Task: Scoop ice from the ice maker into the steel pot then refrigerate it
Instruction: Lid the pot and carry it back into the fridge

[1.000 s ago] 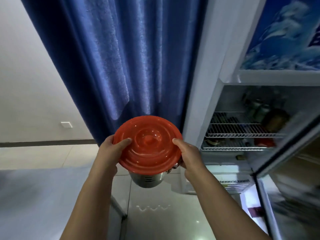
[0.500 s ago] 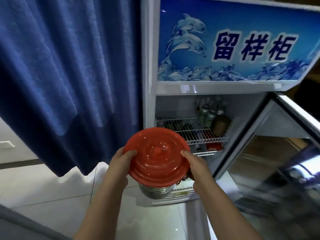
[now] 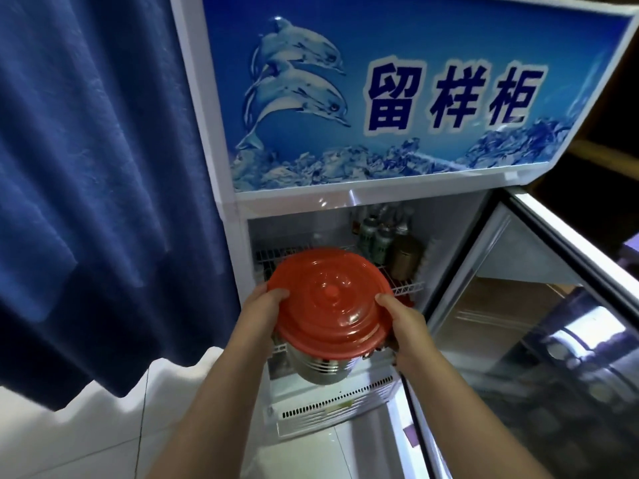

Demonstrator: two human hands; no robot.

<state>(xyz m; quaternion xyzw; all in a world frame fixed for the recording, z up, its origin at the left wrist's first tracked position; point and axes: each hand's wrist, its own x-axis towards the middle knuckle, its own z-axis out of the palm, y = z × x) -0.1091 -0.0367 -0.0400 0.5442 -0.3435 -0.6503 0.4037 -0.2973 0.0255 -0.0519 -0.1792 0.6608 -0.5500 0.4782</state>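
Note:
The steel pot (image 3: 320, 368) hangs in the air in front of the open fridge (image 3: 345, 209), capped by a round red lid (image 3: 330, 302) that hides what is inside. My left hand (image 3: 259, 316) grips the pot's left side, thumb on the lid's rim. On the right side, my right hand (image 3: 404, 323) holds it the same way, thumb on the rim. The pot is level with the lower edge of the fridge's wire shelf (image 3: 404, 288).
The fridge's glass door (image 3: 539, 340) stands swung open to the right. Bottles and a can (image 3: 383, 240) stand at the back right of the shelf. A blue curtain (image 3: 96, 184) hangs on the left. White floor tiles (image 3: 103, 440) lie below.
The view has swung right and closer to the fridge. The pot, held in both hands, now sits right in front of the open shelf instead of before the curtain.

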